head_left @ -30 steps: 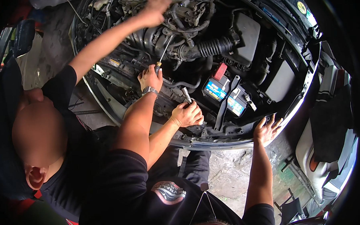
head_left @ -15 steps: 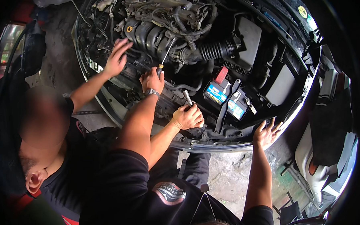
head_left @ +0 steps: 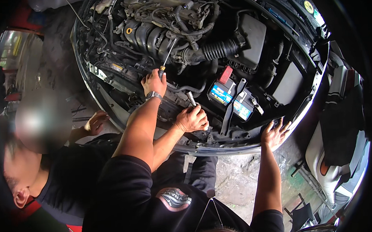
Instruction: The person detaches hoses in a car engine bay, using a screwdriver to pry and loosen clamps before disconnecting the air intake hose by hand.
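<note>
My left hand [head_left: 153, 83], with a watch at its wrist, is closed around the handle of a screwdriver [head_left: 169, 54]. The long shaft slants up toward the black ribbed intake manifold [head_left: 145, 36]; I cannot tell whether its tip touches anything. My right hand [head_left: 274, 135] rests on the car's front edge, fingers spread and holding nothing. Between my hands, a co-worker's hand [head_left: 191, 119] grips a tool with a metal socket-like end [head_left: 191, 98]; that arm passes beneath my left arm. The co-worker's other hand [head_left: 97, 122] is off the car's left front edge.
A battery [head_left: 231, 99] with a red terminal cover [head_left: 225, 75] sits right of the co-worker's tool. Behind it are a corrugated air hose [head_left: 221, 49] and a black box [head_left: 251, 40]. A co-worker leans in at left. A white vehicle part [head_left: 316, 151] stands at right.
The co-worker's free hand has drawn back from the engine bay toward the lower left, and their head has shifted. My hands keep their places on the screwdriver and the car edge.
</note>
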Available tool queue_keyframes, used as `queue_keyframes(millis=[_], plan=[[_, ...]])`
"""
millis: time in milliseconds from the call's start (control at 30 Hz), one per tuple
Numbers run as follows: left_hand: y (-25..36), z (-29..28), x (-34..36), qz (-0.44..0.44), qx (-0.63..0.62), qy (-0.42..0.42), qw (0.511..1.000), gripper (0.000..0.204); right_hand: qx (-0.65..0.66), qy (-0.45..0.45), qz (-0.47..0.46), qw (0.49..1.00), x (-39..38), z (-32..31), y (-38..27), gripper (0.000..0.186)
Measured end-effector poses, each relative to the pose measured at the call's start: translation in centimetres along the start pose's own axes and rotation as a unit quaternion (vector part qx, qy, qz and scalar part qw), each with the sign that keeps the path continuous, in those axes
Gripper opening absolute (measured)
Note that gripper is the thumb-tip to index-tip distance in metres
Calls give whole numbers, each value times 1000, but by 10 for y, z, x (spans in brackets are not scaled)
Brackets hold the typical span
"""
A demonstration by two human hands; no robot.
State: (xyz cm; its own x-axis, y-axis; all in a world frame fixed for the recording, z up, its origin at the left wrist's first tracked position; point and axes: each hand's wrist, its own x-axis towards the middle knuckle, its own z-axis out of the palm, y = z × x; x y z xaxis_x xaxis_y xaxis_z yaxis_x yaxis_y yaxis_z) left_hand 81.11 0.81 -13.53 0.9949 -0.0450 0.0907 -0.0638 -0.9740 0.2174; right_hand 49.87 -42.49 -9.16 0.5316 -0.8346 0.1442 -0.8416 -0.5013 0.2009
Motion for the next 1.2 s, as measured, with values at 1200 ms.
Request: queue_keyframes(millis=[1200], plan=[[-2, 3, 3, 27, -51, 16, 998, 35, 448, 11, -352, 822, 181, -121, -291, 42]])
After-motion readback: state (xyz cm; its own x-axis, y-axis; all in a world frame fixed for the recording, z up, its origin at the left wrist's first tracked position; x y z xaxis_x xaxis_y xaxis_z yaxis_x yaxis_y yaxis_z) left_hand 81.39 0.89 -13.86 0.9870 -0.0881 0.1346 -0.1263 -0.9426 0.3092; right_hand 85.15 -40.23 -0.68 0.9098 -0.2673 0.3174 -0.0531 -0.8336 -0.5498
